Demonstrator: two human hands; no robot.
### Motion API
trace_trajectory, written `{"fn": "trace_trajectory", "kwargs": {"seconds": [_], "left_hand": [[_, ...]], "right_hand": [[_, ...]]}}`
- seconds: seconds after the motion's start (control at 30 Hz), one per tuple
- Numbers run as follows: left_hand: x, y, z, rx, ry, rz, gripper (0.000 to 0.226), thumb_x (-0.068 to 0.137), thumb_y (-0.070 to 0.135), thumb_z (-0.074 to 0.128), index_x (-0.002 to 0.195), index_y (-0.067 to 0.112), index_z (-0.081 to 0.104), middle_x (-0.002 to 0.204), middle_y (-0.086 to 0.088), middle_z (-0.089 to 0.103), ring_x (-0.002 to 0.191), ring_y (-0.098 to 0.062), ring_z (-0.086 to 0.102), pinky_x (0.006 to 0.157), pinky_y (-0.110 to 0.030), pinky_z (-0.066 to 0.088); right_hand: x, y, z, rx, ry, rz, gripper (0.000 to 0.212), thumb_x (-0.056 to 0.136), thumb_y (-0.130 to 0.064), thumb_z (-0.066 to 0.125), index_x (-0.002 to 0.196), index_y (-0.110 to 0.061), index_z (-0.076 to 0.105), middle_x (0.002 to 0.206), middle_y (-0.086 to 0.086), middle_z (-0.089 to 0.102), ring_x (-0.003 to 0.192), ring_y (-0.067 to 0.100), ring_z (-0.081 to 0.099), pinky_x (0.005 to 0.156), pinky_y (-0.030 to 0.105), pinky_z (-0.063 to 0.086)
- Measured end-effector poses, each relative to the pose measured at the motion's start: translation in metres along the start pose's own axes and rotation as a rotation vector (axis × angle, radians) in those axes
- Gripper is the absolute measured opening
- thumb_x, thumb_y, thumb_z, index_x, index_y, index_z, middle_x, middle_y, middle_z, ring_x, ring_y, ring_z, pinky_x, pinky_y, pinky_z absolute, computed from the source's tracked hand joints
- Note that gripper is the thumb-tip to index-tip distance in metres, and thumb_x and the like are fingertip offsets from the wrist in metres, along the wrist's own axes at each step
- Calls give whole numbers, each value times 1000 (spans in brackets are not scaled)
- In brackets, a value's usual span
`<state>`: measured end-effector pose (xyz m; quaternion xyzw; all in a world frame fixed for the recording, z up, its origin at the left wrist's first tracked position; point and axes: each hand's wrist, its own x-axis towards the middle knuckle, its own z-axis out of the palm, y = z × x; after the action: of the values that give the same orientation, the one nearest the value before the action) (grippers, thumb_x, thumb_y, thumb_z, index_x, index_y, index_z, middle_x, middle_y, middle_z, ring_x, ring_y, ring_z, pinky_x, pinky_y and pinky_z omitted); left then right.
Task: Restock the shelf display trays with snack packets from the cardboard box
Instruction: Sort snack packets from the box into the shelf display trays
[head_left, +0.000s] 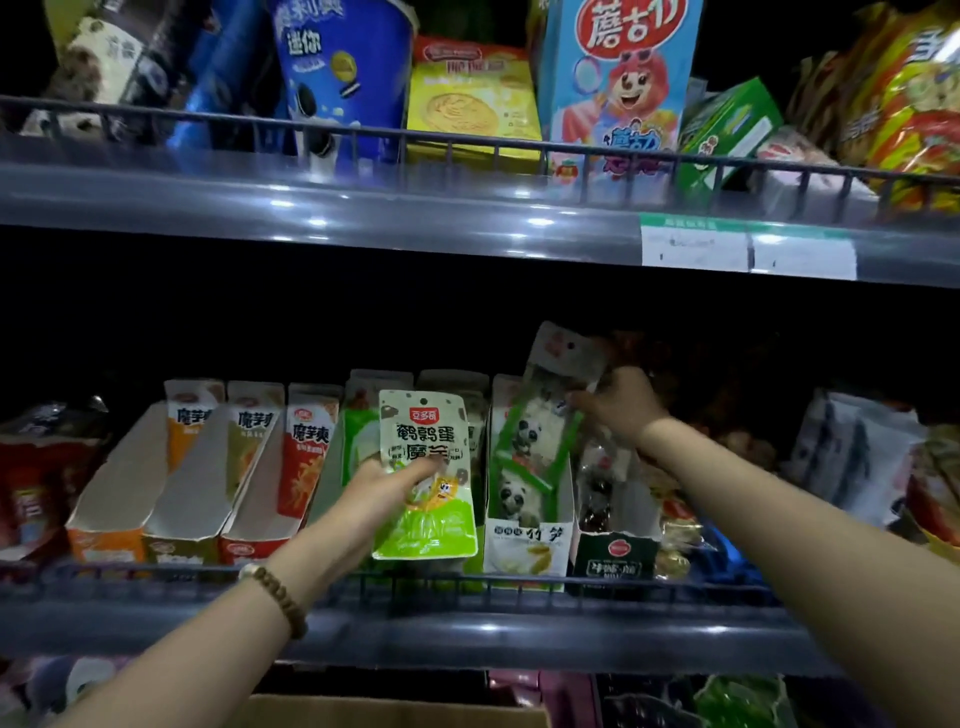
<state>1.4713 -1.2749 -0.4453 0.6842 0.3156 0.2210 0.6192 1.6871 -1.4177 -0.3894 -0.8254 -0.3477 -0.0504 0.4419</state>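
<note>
My left hand (387, 486) holds a green-and-white snack packet (428, 473) upright in front of the middle trays on the lower shelf. My right hand (621, 402) pinches the upper part of a clear green-edged panda packet (540, 426) that stands tilted in a white display tray (527, 545). A strip of the cardboard box (395, 712) shows at the bottom edge, below the shelf. A bead bracelet is on my left wrist.
Three slanted trays (176, 499) of orange, olive and red packets stand to the left. A dark green tray (615, 556) sits right of the white one. A wire rail (467, 582) fronts the lower shelf. The upper shelf (467, 218) carries biscuit boxes and bags.
</note>
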Motion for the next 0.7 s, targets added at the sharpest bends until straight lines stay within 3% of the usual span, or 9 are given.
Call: {"fn": "trace_trajectory", "kwargs": {"seconds": [0.07,0.13,0.23,0.33,0.4,0.47,0.57,0.63,0.7], "left_hand": [[4,-2,1,-16,-33,6,90,74,46,68,140,-1,30,141,-22,41,128,-33,41,108,-43,31],[8,-4,2,-44,-50,9,90,75,45,68,142,0,28,143,-22,39,130,-33,40,109,-42,30],[6,-7,2,-41,-51,29,98,73,49,70,145,3,23,147,-20,34,133,-33,36,111,-43,27],[3,-12,-2,18,-74,65,119,49,70,77,141,8,36,142,-14,45,128,-30,44,111,-45,32],[-2,-11,-6,28,-84,82,118,38,73,76,132,8,48,131,-10,56,121,-26,52,107,-43,38],[-9,-6,-9,40,-73,109,85,51,61,76,116,10,60,116,-4,65,107,-19,60,92,-33,47],[-13,-4,-13,44,-49,179,27,73,33,76,93,17,66,91,9,70,82,0,62,63,-13,41],[-14,-5,-15,13,-49,212,24,74,26,77,93,17,66,89,9,71,79,2,65,64,-12,46],[-15,-5,-18,-31,-56,239,27,73,21,78,96,15,65,91,4,73,79,-3,69,70,-17,53]], "right_hand": [[0,-1,16,-124,-76,-43,3,83,-14,68,86,-14,66,77,0,64,73,15,62,63,25,46],[-2,4,32,-249,-89,-84,16,82,-18,69,97,-19,64,95,1,67,91,22,64,72,29,50],[-12,10,46,-460,-49,-193,40,83,-22,67,120,-17,53,117,4,60,110,26,53,79,28,36],[-15,15,46,-545,-40,-168,52,82,-32,69,126,-17,47,123,5,54,116,26,45,92,31,34],[-15,10,43,-604,-26,-121,49,83,-38,66,124,-17,48,123,6,53,115,27,45,96,35,36],[-19,-11,41,-494,2,-100,48,88,-40,60,126,-13,48,124,9,52,117,28,46,96,35,38],[-32,-58,38,113,-130,-90,35,92,-36,55,120,-15,53,118,5,59,107,23,58,85,26,45],[-41,-80,37,340,-355,-53,27,92,-30,58,116,-19,55,111,3,65,90,13,64,73,21,49],[-46,-90,38,325,-528,-54,33,87,-15,66,118,-11,57,99,2,68,73,1,65,60,12,48]]}}
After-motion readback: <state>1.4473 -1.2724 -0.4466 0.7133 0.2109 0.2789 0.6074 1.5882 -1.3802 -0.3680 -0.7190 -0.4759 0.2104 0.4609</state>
